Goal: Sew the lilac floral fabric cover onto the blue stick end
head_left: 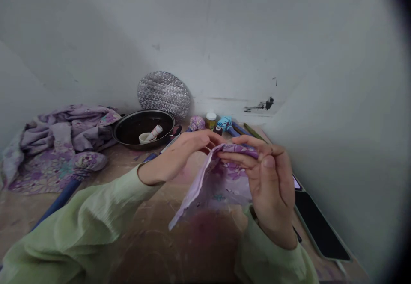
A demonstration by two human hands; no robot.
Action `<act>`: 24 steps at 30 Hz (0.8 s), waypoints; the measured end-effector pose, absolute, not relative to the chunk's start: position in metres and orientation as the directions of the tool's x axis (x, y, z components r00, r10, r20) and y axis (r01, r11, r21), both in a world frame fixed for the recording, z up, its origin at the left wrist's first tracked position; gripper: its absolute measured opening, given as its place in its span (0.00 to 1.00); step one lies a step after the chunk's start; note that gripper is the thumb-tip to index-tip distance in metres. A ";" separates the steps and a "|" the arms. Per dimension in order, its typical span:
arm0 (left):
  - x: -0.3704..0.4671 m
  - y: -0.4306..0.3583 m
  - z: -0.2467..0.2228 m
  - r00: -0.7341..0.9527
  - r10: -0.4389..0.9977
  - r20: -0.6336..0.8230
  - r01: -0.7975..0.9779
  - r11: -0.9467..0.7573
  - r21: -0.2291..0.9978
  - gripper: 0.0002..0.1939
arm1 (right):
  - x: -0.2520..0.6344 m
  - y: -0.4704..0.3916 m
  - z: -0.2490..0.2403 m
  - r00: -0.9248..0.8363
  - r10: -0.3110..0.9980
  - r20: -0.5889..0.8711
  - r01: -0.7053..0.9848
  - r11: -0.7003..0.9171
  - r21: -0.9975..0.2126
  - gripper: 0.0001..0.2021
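Observation:
A piece of thin lilac floral cloth (221, 194) hangs in front of me above the table, its upper edge bunched or folded over. My right hand (271, 181) grips that upper edge from the right, with the fingers along the fold and the thumb bent toward me. From the left, my left hand (183, 151) reaches to the cloth's top corner and holds it, its fingertips partly hidden behind the fabric. The cloth's left edge slants down to a loose lower corner.
A black pan (128, 138) with a small white cup stands back left, before a silver quilted disc (163, 93). Purple floral fabric (48, 160) and a cloth-headed blue stick (64, 194) lie left. A jar (211, 120) stands behind; a phone (321, 224) lies right.

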State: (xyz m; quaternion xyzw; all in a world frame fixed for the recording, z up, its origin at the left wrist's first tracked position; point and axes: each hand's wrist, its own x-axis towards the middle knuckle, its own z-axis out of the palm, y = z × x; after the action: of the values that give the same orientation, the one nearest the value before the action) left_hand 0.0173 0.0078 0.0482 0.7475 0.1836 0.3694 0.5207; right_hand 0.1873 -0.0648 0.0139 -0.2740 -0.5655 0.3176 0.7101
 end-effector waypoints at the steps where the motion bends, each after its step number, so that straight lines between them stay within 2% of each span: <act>1: 0.017 0.008 0.048 0.657 0.667 0.352 -0.110 -0.377 0.920 0.17 | 0.188 -0.065 0.014 0.155 0.769 0.621 -0.145 0.639 -0.755 0.08; 4: 0.017 0.006 0.048 0.656 0.675 0.339 -0.063 -0.398 0.915 0.11 | 0.188 -0.064 0.015 0.139 0.785 0.604 -0.174 0.620 -0.765 0.08; 12: 0.014 0.006 0.051 0.691 0.617 0.377 -0.027 -0.498 0.867 0.13 | 0.188 -0.064 0.021 0.100 0.843 0.528 -0.270 0.534 -0.801 0.09; 17: 0.018 0.006 0.043 0.617 0.620 0.484 0.048 -0.644 0.764 0.11 | 0.190 -0.058 0.020 0.086 0.874 0.478 -0.356 0.475 -0.805 0.09; 24: 0.020 0.003 0.035 0.519 0.679 0.519 0.064 -0.637 0.768 0.06 | 0.197 -0.052 0.020 0.003 0.908 0.420 -0.437 0.379 -0.816 0.10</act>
State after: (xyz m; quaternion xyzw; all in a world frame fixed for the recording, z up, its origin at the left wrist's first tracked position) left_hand 0.0202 0.0034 0.0350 0.7953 0.2337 0.4312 0.3563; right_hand 0.1971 -0.0523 0.0203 -0.2379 -0.4943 0.5041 0.6671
